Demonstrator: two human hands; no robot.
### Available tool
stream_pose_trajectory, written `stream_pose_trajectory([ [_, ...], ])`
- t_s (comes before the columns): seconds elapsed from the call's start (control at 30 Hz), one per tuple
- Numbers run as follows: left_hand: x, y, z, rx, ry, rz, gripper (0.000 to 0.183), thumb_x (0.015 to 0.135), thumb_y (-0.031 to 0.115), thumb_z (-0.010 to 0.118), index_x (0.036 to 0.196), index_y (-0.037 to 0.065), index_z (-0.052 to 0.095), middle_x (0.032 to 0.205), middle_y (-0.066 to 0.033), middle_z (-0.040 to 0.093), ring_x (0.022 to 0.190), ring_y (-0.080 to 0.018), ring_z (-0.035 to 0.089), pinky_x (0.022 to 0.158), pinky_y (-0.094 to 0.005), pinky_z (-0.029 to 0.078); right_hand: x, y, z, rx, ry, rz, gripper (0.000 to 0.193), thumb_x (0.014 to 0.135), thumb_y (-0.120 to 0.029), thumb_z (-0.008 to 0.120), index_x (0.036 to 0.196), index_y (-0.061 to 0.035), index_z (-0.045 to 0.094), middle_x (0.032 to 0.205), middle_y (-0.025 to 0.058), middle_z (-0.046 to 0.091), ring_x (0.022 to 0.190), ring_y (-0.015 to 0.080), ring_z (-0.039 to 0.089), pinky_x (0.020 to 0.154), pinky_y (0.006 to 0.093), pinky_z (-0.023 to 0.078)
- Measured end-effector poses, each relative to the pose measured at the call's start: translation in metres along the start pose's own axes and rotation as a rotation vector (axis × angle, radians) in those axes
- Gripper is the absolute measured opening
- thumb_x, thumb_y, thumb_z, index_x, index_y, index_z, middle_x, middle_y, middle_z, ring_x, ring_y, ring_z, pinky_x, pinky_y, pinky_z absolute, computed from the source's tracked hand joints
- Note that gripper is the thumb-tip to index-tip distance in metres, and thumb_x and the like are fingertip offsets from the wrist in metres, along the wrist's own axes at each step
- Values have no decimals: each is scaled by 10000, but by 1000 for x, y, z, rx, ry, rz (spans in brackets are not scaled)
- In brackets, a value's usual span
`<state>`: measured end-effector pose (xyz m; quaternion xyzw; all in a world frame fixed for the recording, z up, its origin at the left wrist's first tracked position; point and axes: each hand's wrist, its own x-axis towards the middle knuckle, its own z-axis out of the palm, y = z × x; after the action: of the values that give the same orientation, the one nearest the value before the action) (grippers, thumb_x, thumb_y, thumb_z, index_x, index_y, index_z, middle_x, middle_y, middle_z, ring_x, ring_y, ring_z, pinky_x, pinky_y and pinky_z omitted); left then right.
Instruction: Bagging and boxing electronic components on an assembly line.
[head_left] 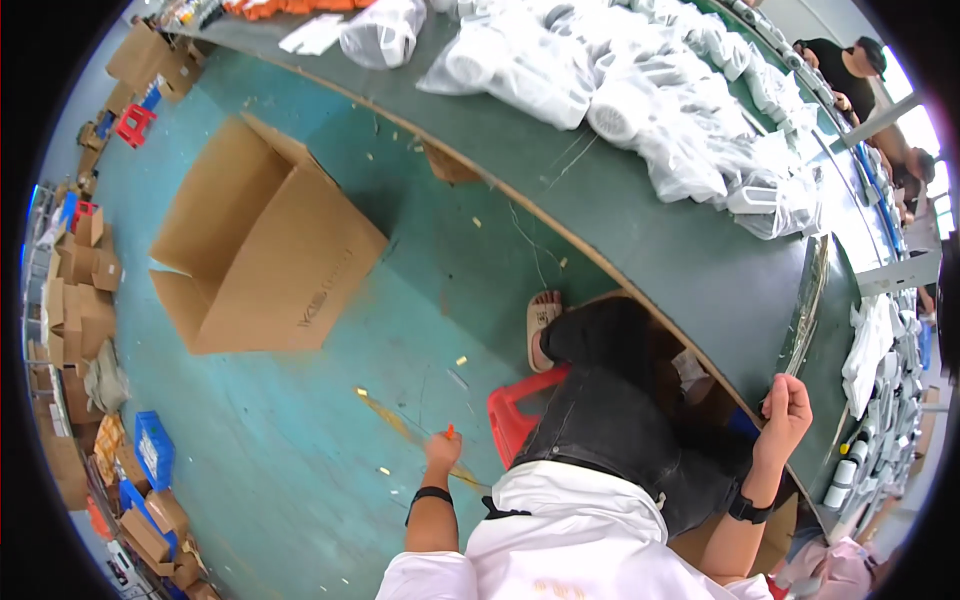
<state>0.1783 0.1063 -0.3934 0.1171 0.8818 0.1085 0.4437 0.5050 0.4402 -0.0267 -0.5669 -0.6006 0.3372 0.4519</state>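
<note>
Strands (pixel 812 312) lie in 1 thin bundle on the dark tabletop (pixel 690 240), right of frame, just above the curled right hand (pixel 787 412) (whether it grips any, can't tell); and at lower centre, well apart, the left hand (pixel 441 454) is closed round 1 small orange object (pixel 451 431)!

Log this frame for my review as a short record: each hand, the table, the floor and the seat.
Left hand: closed on a small orange object, out beside the body
Right hand: fingers curled at the table's edge, near thin strips; grip unclear
Table: pale items in clear bags
Floor: open cardboard box
Seat: red stool, partly hidden
</note>
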Motion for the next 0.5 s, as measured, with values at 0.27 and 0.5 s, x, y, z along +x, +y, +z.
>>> stream_pose_trajectory([
  [0.27,15,-6,21,-141,86,134,316,834,261,489,952,-15,587,880,-273,638,874,-455,606,769,-498,482,2,-6,4,-47,87,28,121,912,-129,608,918,-12,637,650,-39,509,563,20,413,500,175,290],
  [0.5,33,-1,10,-215,26,249,278,861,222,474,881,-32,584,783,-249,621,755,-411,605,677,-461,466,-7,-15,13,-7,107,80,99,894,-107,626,905,-10,642,647,-35,534,558,31,456,510,178,343],
])
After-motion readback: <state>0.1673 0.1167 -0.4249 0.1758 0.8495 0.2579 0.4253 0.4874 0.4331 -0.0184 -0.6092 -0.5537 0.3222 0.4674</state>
